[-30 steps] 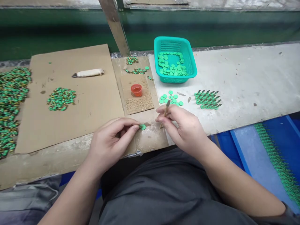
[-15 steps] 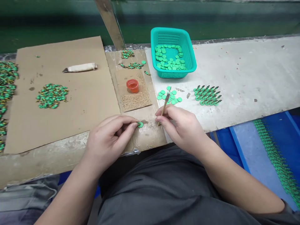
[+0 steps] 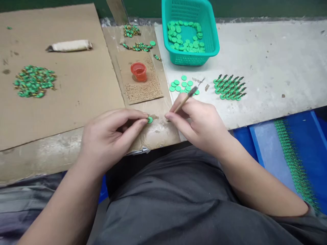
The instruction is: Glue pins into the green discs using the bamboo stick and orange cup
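Observation:
At the table's front edge, my left hand (image 3: 112, 134) pinches a small green disc (image 3: 150, 119) between thumb and forefinger. The fingertips cover part of it, and any small piece at its middle is hard to make out. My right hand (image 3: 199, 124), a short way to the right, is closed round a thin wooden-handled tool (image 3: 182, 103) with a dark band and a fine needle-like tip. This tip points up and right, away from the disc. Behind it lie several loose green discs (image 3: 176, 82). A small red cup (image 3: 139, 72) stands on a speckled cardboard piece (image 3: 143, 93).
A turquoise basket (image 3: 189, 60) holds more discs. Rows of discs bearing upright dark pieces (image 3: 230, 88) stand at right. A cardboard sheet (image 3: 84, 88) carries a green-and-gold pile (image 3: 35, 81) and a white-wrapped blade (image 3: 68, 46). Below right are blue trays (image 3: 304, 149) with a green row.
My right hand has tilted the tool over to the right, its tip swinging off the near discs. The disc stays pinched in my left hand. The whole view has shifted.

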